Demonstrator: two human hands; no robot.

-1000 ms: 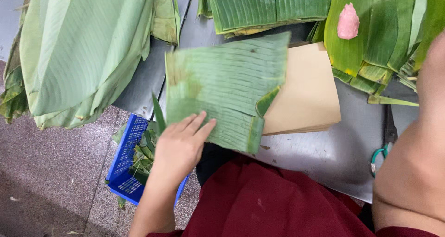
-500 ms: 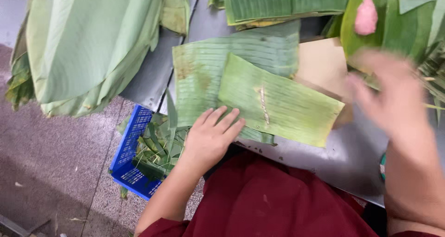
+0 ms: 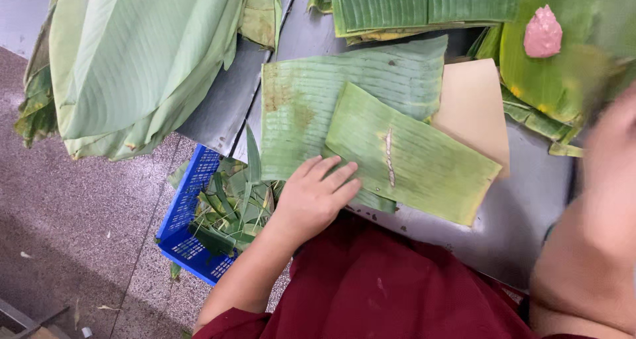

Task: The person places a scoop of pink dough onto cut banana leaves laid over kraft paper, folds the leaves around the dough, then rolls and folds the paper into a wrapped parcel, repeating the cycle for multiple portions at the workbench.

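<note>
The smaller banana leaf piece (image 3: 414,160) lies slantwise across a larger leaf piece (image 3: 331,100) on the metal table (image 3: 517,226), just before us. We press our left hand (image 3: 317,196) flat on its near corner, fingers spread, the grip released and clasping nothing. Our right hand (image 3: 613,180) blurs at the right edge; we cannot tell its grip. Below the table edge stands a blue crate (image 3: 189,236) of leaf scraps. A tan board (image 3: 474,104) lies beneath the leaves. Farther off, a pink lump (image 3: 542,33) rests on stacked leaves (image 3: 424,4), and a big leaf bundle (image 3: 132,60) lies at far left.
</note>
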